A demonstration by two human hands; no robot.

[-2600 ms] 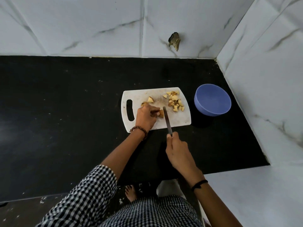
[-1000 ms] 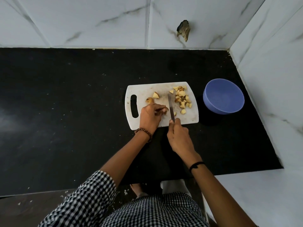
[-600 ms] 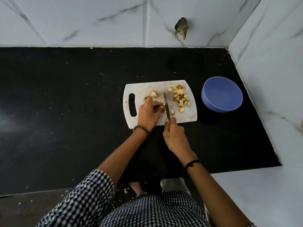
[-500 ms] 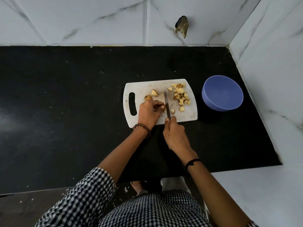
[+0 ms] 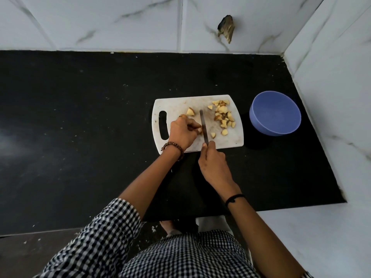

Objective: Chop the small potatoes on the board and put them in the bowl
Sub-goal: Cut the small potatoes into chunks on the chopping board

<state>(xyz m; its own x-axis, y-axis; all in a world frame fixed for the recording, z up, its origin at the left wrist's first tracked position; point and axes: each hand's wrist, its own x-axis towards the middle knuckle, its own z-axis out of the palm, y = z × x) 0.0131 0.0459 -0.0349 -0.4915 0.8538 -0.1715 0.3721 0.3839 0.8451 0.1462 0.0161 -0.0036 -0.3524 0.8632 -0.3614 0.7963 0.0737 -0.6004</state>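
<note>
Over the board, left hand pinches a potato; right hand grips the knife.

Your left grip covers nearly all of the potato it holds; only a sliver shows beside the blade. Another piece peeks out behind the knuckles, too little to tell its shape. The knife handle is buried inside your right grip. The board loses part of its near edge under your left wrist. The tabletop runs off the left edge, your checked sleeve off the bottom
</note>
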